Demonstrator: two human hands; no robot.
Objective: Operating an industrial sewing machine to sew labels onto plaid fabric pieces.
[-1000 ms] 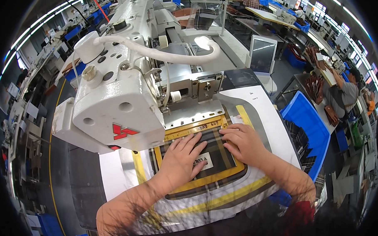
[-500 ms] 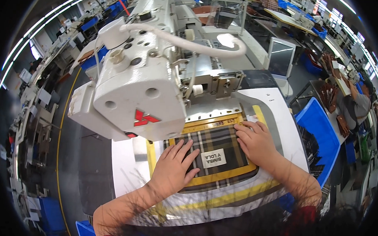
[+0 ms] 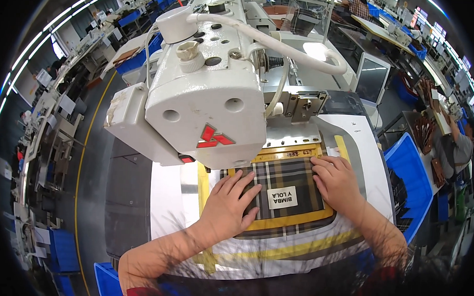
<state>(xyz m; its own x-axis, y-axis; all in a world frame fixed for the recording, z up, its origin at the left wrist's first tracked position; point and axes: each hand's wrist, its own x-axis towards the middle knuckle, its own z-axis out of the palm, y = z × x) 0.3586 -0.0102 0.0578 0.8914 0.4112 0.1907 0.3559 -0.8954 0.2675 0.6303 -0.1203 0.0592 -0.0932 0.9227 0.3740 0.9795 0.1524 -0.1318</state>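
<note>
A piece of dark plaid fabric (image 3: 302, 177) with white and tan stripes lies under a yellow frame (image 3: 286, 221), and its curved edge shows beyond the near side. On the fabric sits a small white label (image 3: 282, 197) with dark lettering. My left hand (image 3: 222, 210) rests on the fabric's left part, fingers spread. Along the right edge, my right hand (image 3: 342, 189) lies with bent fingertips on the fabric and frame, holding nothing. Just beyond the fingers stands a large white sewing machine (image 3: 207, 105), whose head hides the far left of the frame.
A metal clamp plate (image 3: 292, 139) meets the frame's far side. White sheeting with yellow tape strips (image 3: 296, 250) covers the machine bed. To the right is a blue bin (image 3: 415, 188) holding dark plaid pieces. A screen (image 3: 371, 79) stands behind; a person (image 3: 451, 140) works at far right.
The whole scene has shifted right in the picture as the view turned. Both hands keep nearly the same places on the fabric and frame.
</note>
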